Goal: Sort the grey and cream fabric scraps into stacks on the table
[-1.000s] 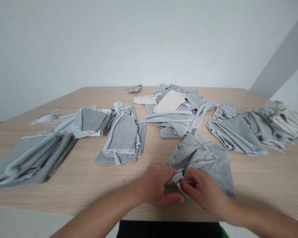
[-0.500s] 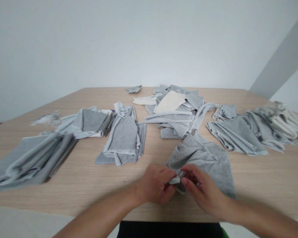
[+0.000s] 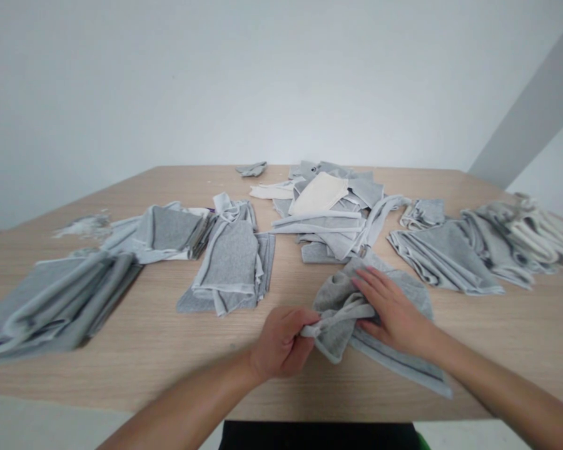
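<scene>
A crumpled grey cloth piece (image 3: 342, 294) lies on the wooden table (image 3: 145, 337) near its front edge. My left hand (image 3: 279, 344) is closed, pinching the cloth's light-edged corner at its left side. My right hand (image 3: 394, 309) lies on top of the cloth with its fingers stretched out flat, pressing it down. Part of the cloth is hidden under that hand.
Several stacks of grey cloth pieces cover the table: a folded stack (image 3: 232, 265) in the middle, a flat pile (image 3: 51, 303) at the left, a loose heap (image 3: 331, 209) at the back, and a long pile (image 3: 478, 247) at the right. A white wall stands behind.
My right hand let go of the cloth's corner and moved forward onto the cloth, fingers now flat. My left hand kept its pinch and the corner has folded over.
</scene>
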